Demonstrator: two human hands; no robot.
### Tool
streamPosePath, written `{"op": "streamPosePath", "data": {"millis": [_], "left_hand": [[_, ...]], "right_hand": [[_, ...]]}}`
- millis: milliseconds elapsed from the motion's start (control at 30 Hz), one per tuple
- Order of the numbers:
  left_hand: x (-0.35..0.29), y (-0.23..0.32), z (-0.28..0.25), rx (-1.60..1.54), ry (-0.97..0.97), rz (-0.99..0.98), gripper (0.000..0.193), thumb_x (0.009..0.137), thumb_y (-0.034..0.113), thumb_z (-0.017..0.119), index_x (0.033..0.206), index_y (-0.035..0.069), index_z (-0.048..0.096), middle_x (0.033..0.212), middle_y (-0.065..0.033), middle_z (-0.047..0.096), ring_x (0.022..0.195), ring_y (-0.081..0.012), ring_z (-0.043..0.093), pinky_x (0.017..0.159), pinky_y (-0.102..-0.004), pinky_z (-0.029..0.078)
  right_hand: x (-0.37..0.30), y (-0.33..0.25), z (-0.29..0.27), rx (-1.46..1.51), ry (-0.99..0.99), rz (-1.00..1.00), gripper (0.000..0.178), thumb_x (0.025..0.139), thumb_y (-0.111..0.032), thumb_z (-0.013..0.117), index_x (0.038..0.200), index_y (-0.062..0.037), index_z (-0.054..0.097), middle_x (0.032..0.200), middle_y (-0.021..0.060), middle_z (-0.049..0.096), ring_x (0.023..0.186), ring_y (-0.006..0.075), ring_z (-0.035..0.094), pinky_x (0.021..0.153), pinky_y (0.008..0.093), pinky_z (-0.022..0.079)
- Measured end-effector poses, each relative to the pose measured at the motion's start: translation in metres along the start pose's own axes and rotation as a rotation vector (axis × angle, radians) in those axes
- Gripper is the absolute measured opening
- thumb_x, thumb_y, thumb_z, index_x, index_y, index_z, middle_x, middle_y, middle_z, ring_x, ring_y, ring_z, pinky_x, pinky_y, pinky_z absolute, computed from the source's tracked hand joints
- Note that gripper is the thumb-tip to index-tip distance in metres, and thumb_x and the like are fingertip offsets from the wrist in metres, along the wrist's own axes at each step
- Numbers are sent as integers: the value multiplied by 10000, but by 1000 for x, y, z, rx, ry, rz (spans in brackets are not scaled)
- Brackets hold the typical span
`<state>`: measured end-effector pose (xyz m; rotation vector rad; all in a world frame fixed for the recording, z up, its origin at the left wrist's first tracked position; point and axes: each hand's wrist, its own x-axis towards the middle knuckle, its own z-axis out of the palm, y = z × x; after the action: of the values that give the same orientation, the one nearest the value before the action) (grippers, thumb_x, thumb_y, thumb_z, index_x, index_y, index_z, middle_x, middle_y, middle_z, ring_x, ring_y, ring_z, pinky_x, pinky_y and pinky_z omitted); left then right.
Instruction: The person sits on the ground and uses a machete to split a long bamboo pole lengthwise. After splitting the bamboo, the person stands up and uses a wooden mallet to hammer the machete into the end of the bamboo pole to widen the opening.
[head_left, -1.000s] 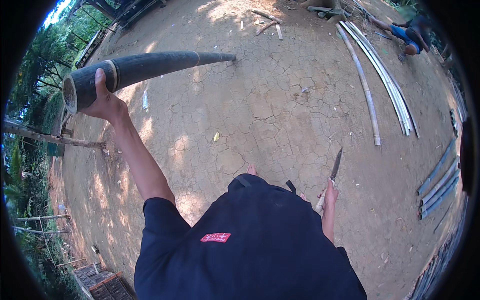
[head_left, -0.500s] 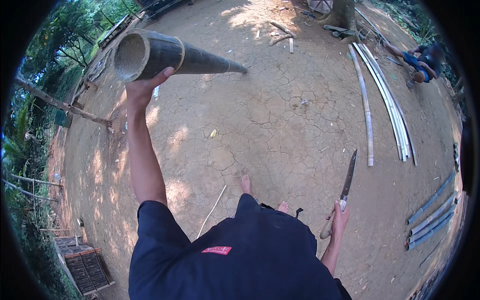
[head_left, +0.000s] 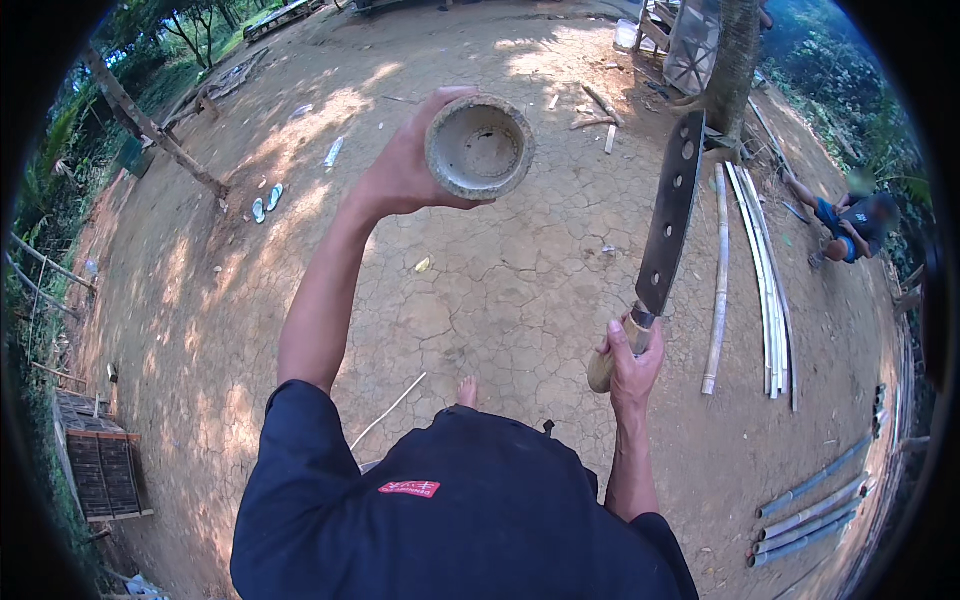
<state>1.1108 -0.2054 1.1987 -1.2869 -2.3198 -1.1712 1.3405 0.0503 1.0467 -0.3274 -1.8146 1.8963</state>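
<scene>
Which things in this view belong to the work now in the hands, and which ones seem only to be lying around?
In the work:
- thick bamboo section, held in the left hand
- broad knife with a row of holes, held in the right hand

Apparently just lying about:
- flip-flops
- thin stick
- pale split bamboo strips
- grey bamboo poles

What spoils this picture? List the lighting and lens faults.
Head view: bright sun patches dapple the ground left of the tree; a black fisheye rim swallows the corners; upper-right foliage looks hazy, though the knife blade reads crisply.
</scene>
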Motion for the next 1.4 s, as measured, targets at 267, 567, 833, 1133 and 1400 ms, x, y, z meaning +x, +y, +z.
{"op": "streamPosePath", "data": {"millis": [267, 567, 833, 1133, 1400], "left_hand": [[-17, 11, 6, -50, -230, 52, 1016, 511, 159, 956, 1415, 183, 494, 1384, -32, 604, 1286, -250, 571, 1151, -447, 448], [0, 33, 30, -73, -504, 177, 1000, 488, 188, 936, 1403, 141, 536, 1416, -66, 579, 1323, -284, 538, 1176, -468, 402], [9, 39, 63, -252, -381, 211, 977, 530, 150, 870, 1441, 160, 516, 1541, -106, 444, 1406, -321, 450, 1192, -504, 356], [-10, 32, 120, -280, 54, 335, 890, 606, 199, 933, 1366, 77, 487, 1367, -139, 568, 1270, -334, 566, 1070, -446, 475], [28, 24, 91, -201, 99, 277, 917, 579, 266, 961, 1357, 117, 498, 1253, -124, 642, 1109, -307, 670, 954, -431, 551]], "right_hand": [[42, -85, 74, 299, -294, -286, 473, 912, -191, 752, 1254, 20, 503, 1357, 206, 594, 766, 86, 630, 622, 256, 568], [27, -75, 77, 151, -242, -334, 549, 922, -140, 717, 1399, 24, 501, 1373, 126, 596, 1224, 165, 558, 1038, 331, 426], [15, -56, 68, 271, 41, -341, 523, 943, -86, 652, 1380, 34, 391, 1414, 248, 538, 1262, 197, 533, 1046, 337, 412], [18, -70, 75, 198, 134, -301, 520, 983, -193, 648, 1360, 46, 381, 1411, 280, 525, 1202, 213, 574, 1014, 356, 461], [23, -65, 44, 174, 89, -308, 435, 969, -310, 672, 1194, 14, 490, 1116, 215, 645, 617, 118, 625, 572, 262, 511]]}}
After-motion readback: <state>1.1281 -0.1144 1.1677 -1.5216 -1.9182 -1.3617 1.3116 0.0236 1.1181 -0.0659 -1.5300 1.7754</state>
